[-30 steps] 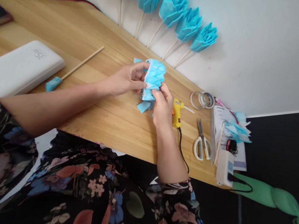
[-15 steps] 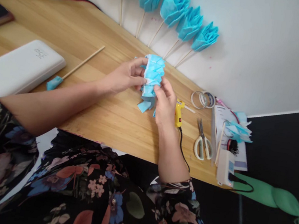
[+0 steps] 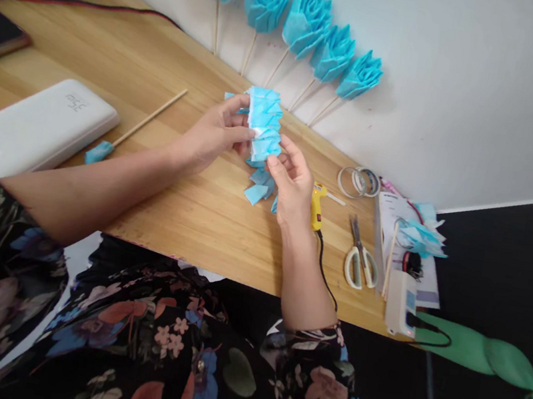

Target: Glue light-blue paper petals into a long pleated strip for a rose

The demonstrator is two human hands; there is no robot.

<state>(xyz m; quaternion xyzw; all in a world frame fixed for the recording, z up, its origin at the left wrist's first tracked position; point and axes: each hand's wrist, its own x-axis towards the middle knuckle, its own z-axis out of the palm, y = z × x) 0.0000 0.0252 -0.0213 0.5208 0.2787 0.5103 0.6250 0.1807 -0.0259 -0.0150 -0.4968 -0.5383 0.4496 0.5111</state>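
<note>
A pleated blue paper strip [image 3: 263, 125] is pinched between the left hand [image 3: 213, 137] and right hand [image 3: 291, 186] above a wooden table [image 3: 183, 213].

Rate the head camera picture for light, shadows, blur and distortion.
Head view: even daylight, soft shadows under the paper flowers on the wall; both the left hand and right hand on the folded blue paper look sharp; wide-lens bending tilts the table, and the top right corner darkens.
</note>
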